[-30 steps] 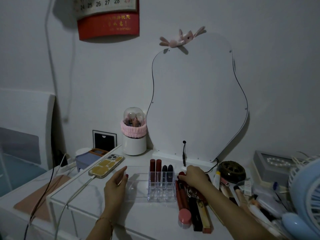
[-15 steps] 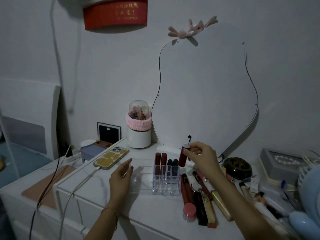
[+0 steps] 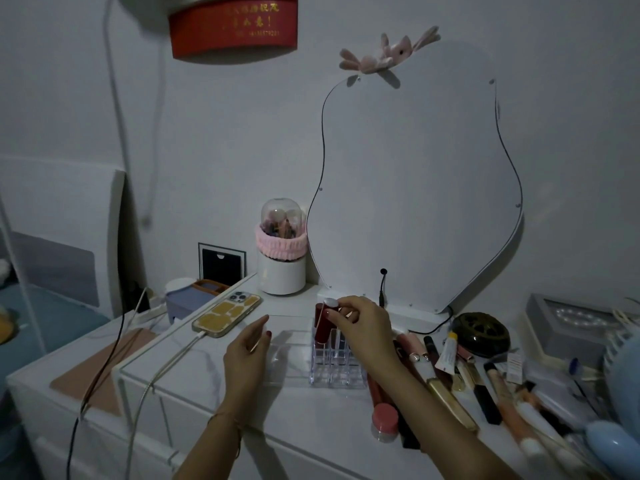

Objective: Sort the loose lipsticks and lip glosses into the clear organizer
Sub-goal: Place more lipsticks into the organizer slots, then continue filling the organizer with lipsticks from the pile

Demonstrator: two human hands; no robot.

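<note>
We look down on a white desk point(image 3: 311, 420) set against a pale wall; near its middle stands the clear organizer point(image 3: 337, 362), a block of small upright compartments with a low open tray joined to its left side. Our right hand point(image 3: 360, 327) hovers over the organizer's back row; its grip is clenched round a dark red lipstick point(image 3: 323, 323) with a white cap end, thumb and fingertips pinching the upper part; the tube stands nearly upright with its lower end at the back-left compartment, though we cannot tell whether it rests on the bottom. Our left hand point(image 3: 247, 355) lies beside the tray's left edge, its grip released, fingers straight and close to the clear wall; whether they touch it we cannot tell. To the right of the organizer a heap of loose lipsticks and lip glosses point(image 3: 446, 375) lies flat on the desk, some overlapping; a small pink-capped jar point(image 3: 384, 422) stands at the heap's front edge. Behind the left hand a phone point(image 3: 227, 315) in a yellow case lies face down with a cable plugged in; at the back a curvy mirror point(image 3: 415, 188) leans on the wall beside a white brush holder point(image 3: 282, 261).
</note>
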